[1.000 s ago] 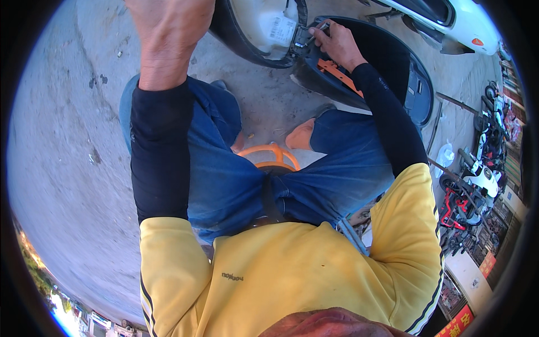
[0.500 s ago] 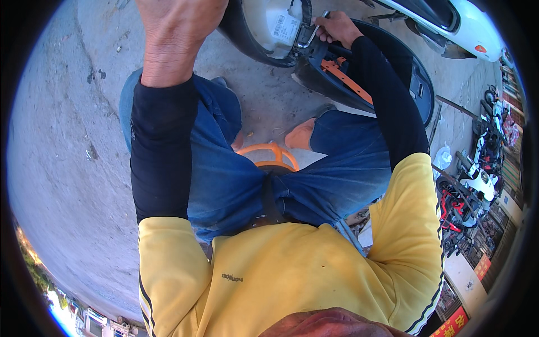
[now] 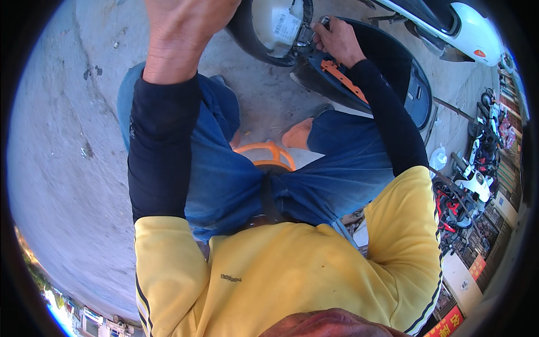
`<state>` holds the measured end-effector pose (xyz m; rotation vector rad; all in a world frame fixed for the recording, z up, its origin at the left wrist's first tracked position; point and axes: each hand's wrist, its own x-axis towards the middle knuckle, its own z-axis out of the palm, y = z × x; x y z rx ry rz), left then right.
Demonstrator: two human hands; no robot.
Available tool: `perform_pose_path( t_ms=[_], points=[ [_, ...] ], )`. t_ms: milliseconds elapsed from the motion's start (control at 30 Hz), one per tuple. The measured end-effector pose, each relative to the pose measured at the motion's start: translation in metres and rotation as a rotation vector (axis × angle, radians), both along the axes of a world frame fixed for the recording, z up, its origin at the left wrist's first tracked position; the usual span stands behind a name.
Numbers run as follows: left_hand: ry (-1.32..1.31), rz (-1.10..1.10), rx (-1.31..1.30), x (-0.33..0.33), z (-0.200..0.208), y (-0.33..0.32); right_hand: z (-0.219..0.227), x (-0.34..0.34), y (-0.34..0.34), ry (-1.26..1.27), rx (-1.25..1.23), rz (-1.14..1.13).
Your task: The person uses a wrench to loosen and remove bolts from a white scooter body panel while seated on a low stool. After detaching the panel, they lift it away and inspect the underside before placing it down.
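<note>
Where pinched by the fingers of the right hand [image 3: 341,42]: silver metal tool [image 3: 324,21], mostly covered by the grip, held at the hinge end of the black tub [image 3: 387,42].
Hinge [image 3: 305,35]: dark, at the left end of the tub, just beside the right fingers; too small to tell whether touched by the tool.
Seat [image 3: 264,22]: tipped open left of the tub, pale underside showing, white label [image 3: 285,25] near the hinge.
Orange bar [image 3: 343,80]: lengthwise inside the tub, along the near side.
Left hand [image 3: 191,17]: well left of the tub, near the seat, cut off by the upper edge; fingers out of view, cannot tell whether open or closed.
White scooter [image 3: 477,33]: beyond the tub, to the right.
Parked motorbikes [image 3: 477,182]: right of the tub, well apart.
</note>
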<state>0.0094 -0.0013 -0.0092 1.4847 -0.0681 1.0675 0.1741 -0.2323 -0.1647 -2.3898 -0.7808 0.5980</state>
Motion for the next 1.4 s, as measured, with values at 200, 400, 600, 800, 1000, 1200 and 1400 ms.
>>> perform_pose_path(
  t_ms=[200, 400, 600, 800, 1000, 1200, 1400],
  points=[
    [0.012, 0.032, -0.025, 0.000, 0.004, -0.004, -0.002, -0.022, -0.015, -0.004, 0.050, -0.017],
    [0.068, 0.134, 0.064, 0.003, 0.000, 0.002, -0.004, -0.024, -0.016, 0.002, 0.079, 0.002],
    [0.038, 0.080, 0.031, -0.004, 0.005, -0.004, -0.008, -0.029, -0.016, -0.299, 0.094, 0.236],
    [0.010, 0.001, -0.044, -0.001, 0.004, -0.004, -0.042, -0.086, -0.037, -0.791, -0.309, 0.883],
    [0.056, 0.031, -0.015, -0.009, 0.006, -0.004, -0.041, -0.092, -0.033, -0.845, -0.323, 0.819],
    [0.126, 0.163, 0.036, -0.009, 0.007, -0.002, -0.032, -0.097, -0.036, -0.700, -0.354, 0.649],
    [0.180, 0.232, 0.022, -0.006, 0.015, -0.007, -0.013, -0.083, -0.031, -0.620, -0.215, 0.514]
  ],
)
